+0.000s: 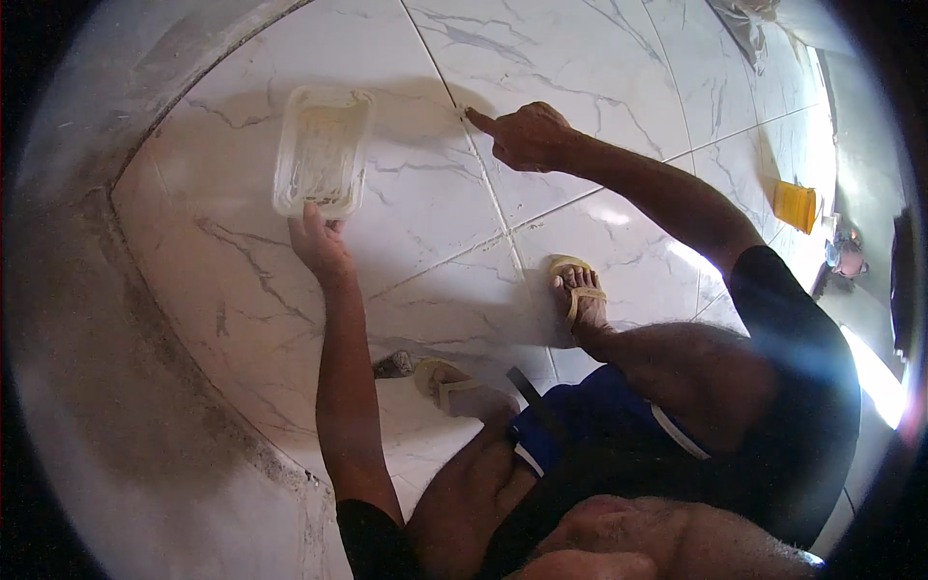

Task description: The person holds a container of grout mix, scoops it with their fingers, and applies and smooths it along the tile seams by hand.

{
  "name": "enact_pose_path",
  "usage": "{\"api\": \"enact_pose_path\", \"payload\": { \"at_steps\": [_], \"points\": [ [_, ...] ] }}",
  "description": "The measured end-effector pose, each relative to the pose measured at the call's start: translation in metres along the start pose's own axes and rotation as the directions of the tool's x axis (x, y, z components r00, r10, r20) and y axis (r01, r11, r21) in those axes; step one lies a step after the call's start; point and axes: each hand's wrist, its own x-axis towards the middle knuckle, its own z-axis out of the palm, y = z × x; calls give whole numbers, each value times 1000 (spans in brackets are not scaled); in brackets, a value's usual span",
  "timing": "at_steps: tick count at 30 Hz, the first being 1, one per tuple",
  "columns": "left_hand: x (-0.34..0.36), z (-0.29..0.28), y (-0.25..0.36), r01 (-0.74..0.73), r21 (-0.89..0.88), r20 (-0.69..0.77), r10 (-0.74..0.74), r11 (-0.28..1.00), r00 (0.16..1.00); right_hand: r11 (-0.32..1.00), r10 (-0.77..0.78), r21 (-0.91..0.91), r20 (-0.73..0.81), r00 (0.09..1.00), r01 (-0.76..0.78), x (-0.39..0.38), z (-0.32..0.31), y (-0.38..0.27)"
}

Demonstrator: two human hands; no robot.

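My left hand [324, 246] grips the near rim of a shallow, see-through plastic tub [327, 145], its thumb over the edge. The tub is tilted, and whitish residue coats its inside. Over to the right, my right hand [534, 137] has its index finger stretched out and the other fingers curled. That fingertip is at the joint [480, 166] between two white marbled floor tiles, where pale filler shows in patches. I see no tool in the right hand, though its palm is hidden.
My feet, in tan flip-flops [572, 263], are on the tiles. A small dark flat-bladed tool [394, 364] lies by the left foot. A yellow box [795, 207] stands at the right. A rough grey wall [87, 319] curves along the left.
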Motion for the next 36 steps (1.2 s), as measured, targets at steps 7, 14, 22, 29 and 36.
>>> {"api": "enact_pose_path", "payload": {
  "at_steps": [7,14,22,29,36],
  "points": [
    [3,-6,-3,-8,-6,90,8,1000,996,994,-51,-97,27,998,54,0,-1,-2],
    [4,-8,-5,-41,85,131,30,996,991,1000,-2,-16,34,999,2,7,-6,-7],
    [2,-1,-2,-36,85,111,27,996,994,999,-48,4,-26,999,48,5,0,7],
    [3,-6,-4,1,103,93,-11,995,996,962,-84,-253,105,991,108,1,0,4],
    [2,-6,-6,-34,64,142,25,997,990,971,-98,-217,9,995,97,9,1,5]
  ]
}}
